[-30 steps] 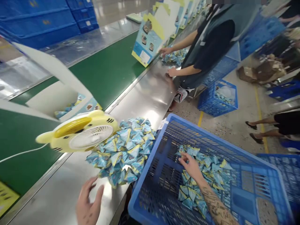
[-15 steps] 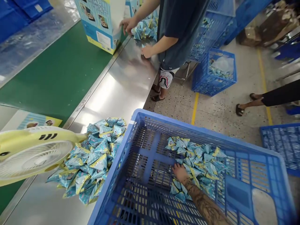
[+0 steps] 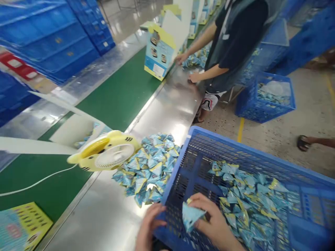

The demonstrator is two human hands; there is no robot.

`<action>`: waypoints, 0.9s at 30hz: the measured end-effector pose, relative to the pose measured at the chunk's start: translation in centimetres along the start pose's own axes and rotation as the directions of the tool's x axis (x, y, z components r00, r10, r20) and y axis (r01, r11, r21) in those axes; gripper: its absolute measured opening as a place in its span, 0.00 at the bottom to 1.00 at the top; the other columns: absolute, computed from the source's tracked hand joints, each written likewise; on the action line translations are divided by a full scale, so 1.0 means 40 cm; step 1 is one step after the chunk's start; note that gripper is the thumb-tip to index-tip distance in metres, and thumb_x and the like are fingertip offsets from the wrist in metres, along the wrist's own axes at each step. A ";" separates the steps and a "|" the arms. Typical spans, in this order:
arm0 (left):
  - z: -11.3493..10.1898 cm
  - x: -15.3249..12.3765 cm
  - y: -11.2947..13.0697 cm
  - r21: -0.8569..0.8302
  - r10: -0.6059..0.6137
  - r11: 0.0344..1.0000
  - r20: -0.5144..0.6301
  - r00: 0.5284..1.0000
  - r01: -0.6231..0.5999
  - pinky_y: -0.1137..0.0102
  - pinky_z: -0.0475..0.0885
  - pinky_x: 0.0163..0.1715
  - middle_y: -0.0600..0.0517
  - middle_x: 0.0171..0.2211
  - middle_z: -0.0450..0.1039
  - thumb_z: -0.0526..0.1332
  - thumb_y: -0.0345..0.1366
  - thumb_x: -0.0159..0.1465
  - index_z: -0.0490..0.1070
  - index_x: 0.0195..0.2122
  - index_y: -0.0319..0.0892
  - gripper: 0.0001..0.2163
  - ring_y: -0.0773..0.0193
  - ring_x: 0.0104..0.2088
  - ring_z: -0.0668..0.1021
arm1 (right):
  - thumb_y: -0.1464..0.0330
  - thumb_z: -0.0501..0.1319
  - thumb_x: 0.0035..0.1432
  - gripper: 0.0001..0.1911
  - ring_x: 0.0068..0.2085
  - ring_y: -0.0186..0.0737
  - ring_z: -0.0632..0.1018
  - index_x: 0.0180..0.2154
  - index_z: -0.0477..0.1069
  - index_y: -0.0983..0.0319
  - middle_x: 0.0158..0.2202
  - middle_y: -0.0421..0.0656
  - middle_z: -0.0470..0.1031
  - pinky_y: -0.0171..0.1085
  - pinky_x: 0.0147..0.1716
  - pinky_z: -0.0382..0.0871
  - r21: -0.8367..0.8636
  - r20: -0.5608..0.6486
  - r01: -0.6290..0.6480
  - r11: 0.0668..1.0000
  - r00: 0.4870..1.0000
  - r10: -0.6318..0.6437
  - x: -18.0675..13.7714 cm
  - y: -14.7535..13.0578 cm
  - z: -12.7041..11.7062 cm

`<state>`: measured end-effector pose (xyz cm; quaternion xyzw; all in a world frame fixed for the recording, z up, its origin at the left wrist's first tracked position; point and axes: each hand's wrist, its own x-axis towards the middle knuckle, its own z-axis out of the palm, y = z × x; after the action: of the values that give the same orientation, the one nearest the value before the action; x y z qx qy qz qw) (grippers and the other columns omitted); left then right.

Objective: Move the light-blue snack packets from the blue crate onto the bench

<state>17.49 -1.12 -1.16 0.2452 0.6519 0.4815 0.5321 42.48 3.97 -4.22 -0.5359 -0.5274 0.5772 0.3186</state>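
My right hand (image 3: 213, 223) is closed on a small light-blue triangular packet (image 3: 192, 215) with a yellow edge, held up over the near left part of a blue plastic crate (image 3: 217, 144). Inside the crate, more packets (image 3: 251, 198) of the same kind lie loose, to the right of that hand. By the crate's left rim is my left hand (image 3: 151, 225), its fingers bent but apart with nothing visible between them. Just beyond it, a heap of these packets (image 3: 151, 164) rests on the metal table (image 3: 104, 209).
A yellow animal-shaped fan (image 3: 112, 151) stands left of the heap, its cord crossing the green belt (image 3: 115, 94). Open printed cartons (image 3: 159, 55) sit along the belt. Across the table a co-worker (image 3: 235, 45) stands, hands near a carton. Another blue crate (image 3: 264, 101) is on the floor.
My right hand has come up and left out of the packets, now with one packet in its fingers. My left hand has entered view. The view has swung left, showing more belt.
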 end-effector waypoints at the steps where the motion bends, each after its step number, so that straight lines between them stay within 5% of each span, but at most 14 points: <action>1: 0.012 -0.004 0.000 -0.071 -0.014 0.997 0.090 0.996 0.021 0.56 0.80 0.46 0.40 0.55 0.79 0.76 0.61 0.46 0.84 0.47 0.50 0.31 0.39 0.55 0.80 | 0.47 0.71 0.53 0.23 0.45 0.48 0.81 0.43 0.84 0.55 0.46 0.49 0.81 0.45 0.49 0.77 0.045 0.084 0.008 0.999 0.996 -0.012 -0.005 -0.063 0.063; 5: -0.051 -0.009 -0.016 -0.122 0.025 0.993 0.220 0.975 0.002 0.49 0.72 0.65 0.38 0.55 0.80 0.80 0.56 0.43 0.85 0.46 0.47 0.31 0.35 0.61 0.77 | 0.40 0.74 0.44 0.30 0.45 0.52 0.82 0.40 0.85 0.54 0.42 0.47 0.82 0.45 0.47 0.78 0.135 0.236 -0.065 0.989 0.971 0.032 -0.007 -0.168 0.262; 7: -0.133 -0.004 -0.024 -0.172 0.000 0.984 0.228 0.974 0.040 0.50 0.74 0.62 0.39 0.52 0.82 0.81 0.55 0.41 0.85 0.44 0.46 0.31 0.36 0.58 0.79 | 0.39 0.76 0.39 0.33 0.47 0.55 0.82 0.42 0.85 0.53 0.43 0.47 0.83 0.48 0.50 0.78 0.101 0.266 -0.092 0.991 0.962 0.062 -0.003 -0.164 0.305; 9: -0.217 0.011 -0.023 -0.278 -0.074 0.953 0.184 0.980 0.124 0.56 0.81 0.48 0.40 0.50 0.82 0.81 0.54 0.41 0.84 0.44 0.44 0.31 0.40 0.50 0.82 | 0.41 0.78 0.37 0.35 0.51 0.58 0.82 0.45 0.85 0.53 0.48 0.49 0.83 0.50 0.54 0.77 -0.002 0.255 -0.103 0.995 0.962 0.100 0.003 -0.160 0.309; 11: -0.289 0.035 -0.007 -0.440 -0.152 0.885 0.041 0.988 0.154 0.66 0.79 0.32 0.44 0.50 0.81 0.81 0.51 0.43 0.81 0.46 0.47 0.29 0.49 0.41 0.84 | 0.43 0.77 0.41 0.35 0.51 0.58 0.82 0.49 0.83 0.52 0.50 0.50 0.83 0.50 0.53 0.78 -0.058 0.106 -0.077 0.995 0.991 0.083 0.018 -0.173 0.288; 13: -0.343 0.065 0.021 -0.542 -0.188 0.835 -0.118 0.975 0.095 0.73 0.73 0.26 0.50 0.50 0.80 0.80 0.45 0.47 0.77 0.48 0.51 0.26 0.59 0.36 0.83 | 0.44 0.72 0.50 0.34 0.48 0.55 0.83 0.54 0.80 0.53 0.50 0.51 0.84 0.47 0.47 0.81 -0.069 -0.064 -0.011 0.998 0.998 0.007 0.043 -0.203 0.264; 15: -0.380 0.093 0.050 -0.523 -0.184 0.848 -0.135 0.974 0.088 0.76 0.70 0.25 0.52 0.43 0.79 0.79 0.40 0.49 0.75 0.48 0.50 0.25 0.65 0.33 0.81 | 0.45 0.71 0.53 0.32 0.47 0.54 0.84 0.55 0.80 0.53 0.49 0.50 0.85 0.46 0.46 0.81 -0.193 -0.042 0.039 0.980 0.998 -0.048 0.074 -0.238 0.254; 17: -0.407 0.118 0.072 -0.507 -0.152 0.857 -0.089 0.984 0.087 0.77 0.69 0.25 0.53 0.39 0.78 0.80 0.41 0.48 0.75 0.47 0.48 0.26 0.68 0.30 0.78 | 0.47 0.73 0.51 0.30 0.47 0.56 0.84 0.53 0.81 0.54 0.49 0.50 0.85 0.48 0.49 0.81 -0.381 0.078 0.084 0.921 0.995 -0.059 0.103 -0.266 0.263; 20: -0.428 0.155 0.080 -0.537 -0.022 0.843 -0.099 0.995 -0.035 0.75 0.69 0.25 0.53 0.44 0.77 0.79 0.43 0.49 0.73 0.47 0.50 0.26 0.70 0.28 0.76 | 0.46 0.68 0.57 0.29 0.48 0.54 0.84 0.54 0.80 0.55 0.51 0.50 0.85 0.48 0.50 0.81 -0.499 0.067 0.138 0.855 0.990 -0.121 0.139 -0.277 0.292; 24: -0.416 0.206 0.067 -0.337 0.066 0.941 0.073 0.995 -0.037 0.73 0.67 0.26 0.54 0.35 0.75 0.75 0.44 0.56 0.71 0.49 0.46 0.23 0.69 0.27 0.72 | 0.49 0.67 0.60 0.27 0.52 0.53 0.84 0.55 0.79 0.56 0.54 0.49 0.84 0.48 0.55 0.80 -0.592 0.157 0.216 0.777 0.976 -0.152 0.175 -0.247 0.300; 27: -0.382 0.254 0.080 -0.150 0.150 0.978 0.007 0.989 -0.147 0.70 0.71 0.35 0.53 0.40 0.76 0.72 0.46 0.60 0.71 0.49 0.46 0.20 0.64 0.35 0.77 | 0.54 0.63 0.66 0.24 0.52 0.50 0.84 0.58 0.76 0.56 0.55 0.48 0.83 0.47 0.56 0.79 -0.657 0.144 0.260 0.708 0.965 -0.221 0.207 -0.216 0.267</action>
<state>-0.50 3.06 -3.43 0.2570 0.5893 0.5649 0.5173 28.73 10.93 0.27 -0.5251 -0.7730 0.3167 0.1627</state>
